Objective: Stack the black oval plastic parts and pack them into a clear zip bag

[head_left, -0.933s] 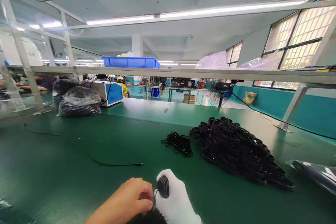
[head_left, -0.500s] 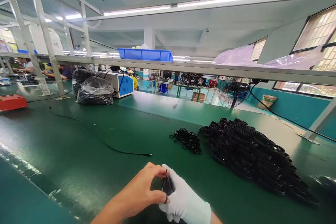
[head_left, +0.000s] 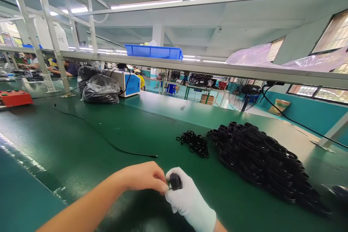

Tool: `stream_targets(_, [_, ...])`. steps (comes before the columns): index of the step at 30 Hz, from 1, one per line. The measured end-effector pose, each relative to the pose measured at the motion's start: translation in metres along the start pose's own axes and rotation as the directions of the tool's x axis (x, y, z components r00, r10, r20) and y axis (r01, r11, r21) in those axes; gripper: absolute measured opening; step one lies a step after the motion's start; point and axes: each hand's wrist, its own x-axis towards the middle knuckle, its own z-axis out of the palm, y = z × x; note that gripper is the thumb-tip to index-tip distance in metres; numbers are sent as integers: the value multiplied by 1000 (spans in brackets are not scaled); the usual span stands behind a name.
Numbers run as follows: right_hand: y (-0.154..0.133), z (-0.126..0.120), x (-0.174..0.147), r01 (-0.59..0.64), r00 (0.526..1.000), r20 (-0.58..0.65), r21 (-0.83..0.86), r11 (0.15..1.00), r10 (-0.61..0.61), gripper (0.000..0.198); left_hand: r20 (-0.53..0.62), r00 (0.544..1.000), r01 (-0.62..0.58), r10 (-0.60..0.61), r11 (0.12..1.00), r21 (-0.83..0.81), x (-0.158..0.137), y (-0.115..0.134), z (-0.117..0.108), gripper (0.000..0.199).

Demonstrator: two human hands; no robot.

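Black cable coil sat gripped in the gloved right hand, above the table, while the bare left hand pinched at its left side. Beyond lay small black loops and heaped coils; marks on a white bag were too small to read.

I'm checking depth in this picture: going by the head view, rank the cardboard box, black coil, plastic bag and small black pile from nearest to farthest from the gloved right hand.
1. Black coil: in the right hand.
2. Small black pile: on the bench, ahead.
3. Plastic bag: farther back, left.
4. Cardboard box: in the background, beyond the bench.
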Motion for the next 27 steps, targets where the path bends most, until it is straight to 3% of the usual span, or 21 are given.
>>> stream_targets(2, [-5,-3,0,-123,984,149,153,980,101,31,-39,999,16,-17,1000,-19,-4,0,-3,26])
stream_targets(4, [-7,-6,0,-193,948,300,287,938,103,35,-104,994,32,-30,999,14,-12,4,5,29])
stream_targets(6, [-7,-8,0,-192,952,293,332,923,93,37,-228,973,56,-29,992,113,-21,12,22,29])
stream_targets(8, [-8,-11,0,-120,981,177,266,957,73,38,-346,938,92,17,951,296,-30,20,43,30])
stream_targets(10, [-10,-15,-3,-15,992,129,172,985,-7,39,-357,931,100,80,883,458,-36,25,60,29])
stream_targets(12, [-11,-19,-6,22,972,227,168,986,-60,44,-320,946,108,53,878,467,-37,23,67,27])
stream_targets(15, [-7,-23,-10,-45,900,419,352,935,-115,52,-186,981,97,-48,960,262,-29,10,58,28])
stream_targets(17, [-2,-23,-9,-46,870,443,510,859,-217,57,-129,990,61,-50,995,83,-24,4,47,26])
stream_targets(20, [3,-23,-5,-21,842,434,621,783,-322,55,-237,971,-32,-17,979,-203,-24,7,37,16])
stream_targets(23, [4,-23,-3,-39,815,477,612,790,-329,54,-342,939,-162,26,913,-375,-24,17,40,14])
stream_targets(27, [4,-23,-4,-43,830,473,583,812,-295,56,-366,931,-202,-1,832,-517,-14,21,53,8])
